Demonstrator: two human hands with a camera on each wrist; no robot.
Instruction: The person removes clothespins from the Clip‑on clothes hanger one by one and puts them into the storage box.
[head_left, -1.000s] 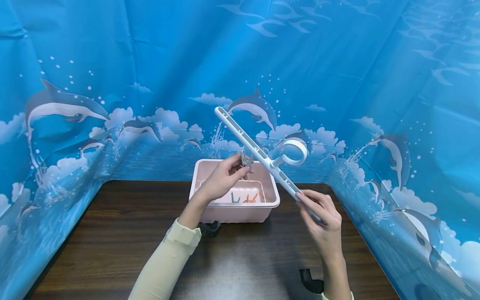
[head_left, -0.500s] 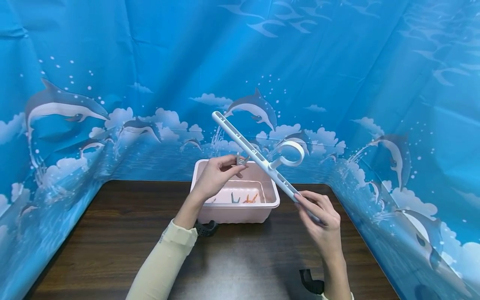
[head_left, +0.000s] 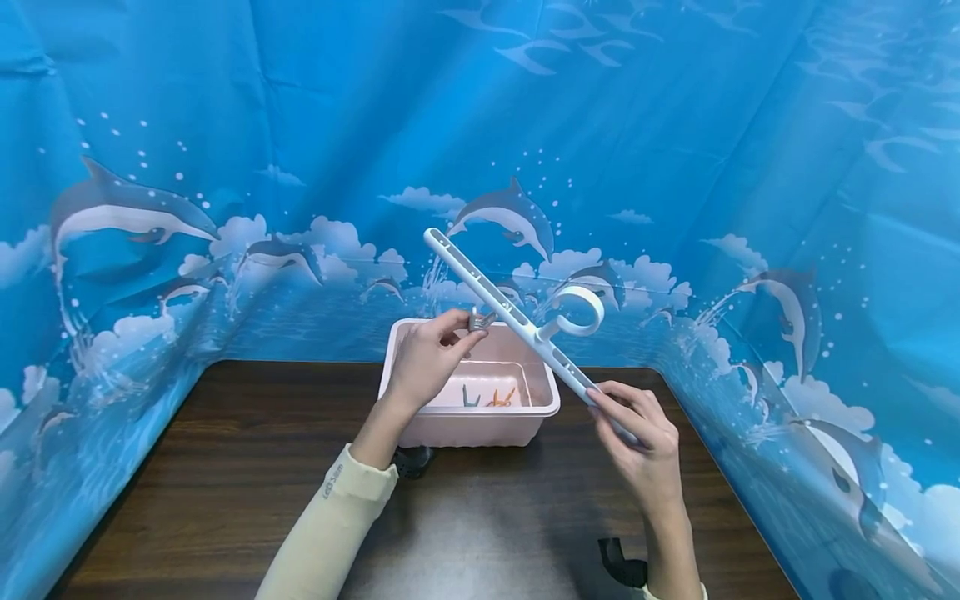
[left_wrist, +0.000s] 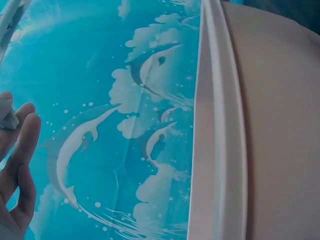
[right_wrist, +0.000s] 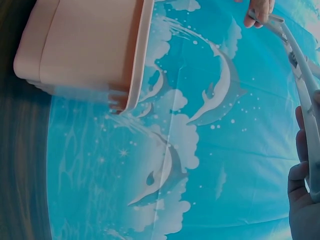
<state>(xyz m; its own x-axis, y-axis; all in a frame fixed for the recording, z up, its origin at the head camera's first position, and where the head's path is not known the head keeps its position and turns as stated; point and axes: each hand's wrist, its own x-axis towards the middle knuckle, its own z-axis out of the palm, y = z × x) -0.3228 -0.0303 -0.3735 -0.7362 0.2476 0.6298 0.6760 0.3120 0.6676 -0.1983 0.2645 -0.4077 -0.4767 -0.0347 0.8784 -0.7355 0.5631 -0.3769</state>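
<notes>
In the head view, my left hand (head_left: pixel 423 362) pinches a grey clothespin (head_left: pixel 478 321) between thumb and fingers, above the pink basin. Its prongs point at a white slotted hanger bar (head_left: pixel 495 296) with a ring-shaped hook (head_left: pixel 581 310); whether they touch the bar I cannot tell. My right hand (head_left: pixel 641 425) grips the bar's lower right end, so it slants up to the left. The right wrist view has the bar (right_wrist: pixel 306 110) at its right edge, fingers behind it. At the left edge of the left wrist view, part of my left hand (left_wrist: pixel 20 170) shows.
The pink basin (head_left: pixel 468 410) stands on the dark wooden table (head_left: pixel 247 467). Inside lie a blue-grey clothespin (head_left: pixel 470 397) and orange clothespins (head_left: pixel 501 398). A blue dolphin-print curtain (head_left: pixel 337 167) surrounds the table's back and sides.
My left hand has drawn back slightly to the left with the clothespin, away from the bar's middle. The bar's upper end has dipped a little; the right hand has barely moved.
</notes>
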